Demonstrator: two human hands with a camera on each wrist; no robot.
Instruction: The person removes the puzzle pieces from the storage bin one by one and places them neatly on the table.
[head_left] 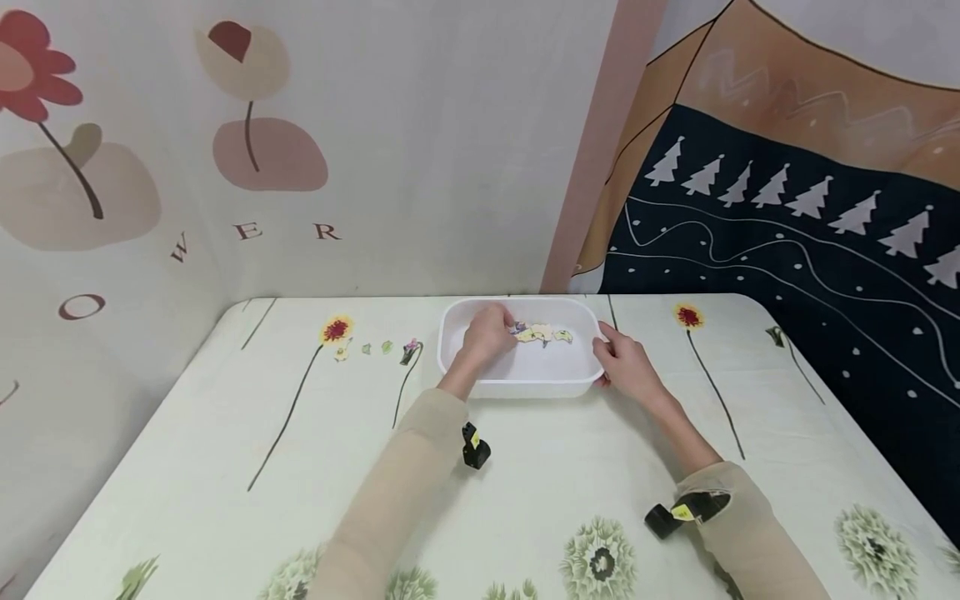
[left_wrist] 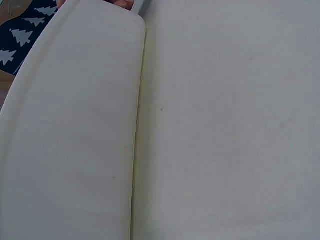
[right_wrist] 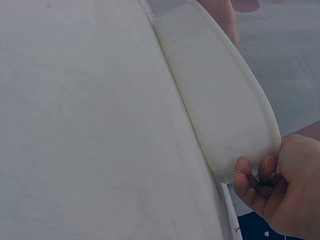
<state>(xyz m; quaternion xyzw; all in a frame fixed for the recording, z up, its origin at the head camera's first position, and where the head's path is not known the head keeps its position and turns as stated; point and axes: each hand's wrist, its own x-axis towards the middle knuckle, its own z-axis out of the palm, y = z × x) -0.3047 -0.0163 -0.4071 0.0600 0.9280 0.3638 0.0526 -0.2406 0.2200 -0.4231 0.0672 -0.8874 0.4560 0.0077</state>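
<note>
A white plastic tray (head_left: 536, 389) stands near the table's far edge. Small flat pale-yellow pieces (head_left: 542, 334) with coloured print lie in it. My left hand (head_left: 489, 333) reaches over the near rim, its fingers down inside beside these pieces; the fingertips are hidden, so a hold on one cannot be made out. At the tray's right end my right hand (head_left: 628, 363) grips the rim, thumb on top and fingers beneath. The right wrist view shows this right hand (right_wrist: 295, 190) with curled fingers at the tray's corner. Mostly the tray's outer side (left_wrist: 75, 110) fills the left wrist view.
A flower-printed cloth (head_left: 555, 467) covers the table. Left of the tray are a small yellow bit (head_left: 341, 354) and two green bits (head_left: 377, 347), loose or printed, I cannot tell. Behind stand a pale curtain (head_left: 420, 150) and a dark tree-patterned one (head_left: 787, 242).
</note>
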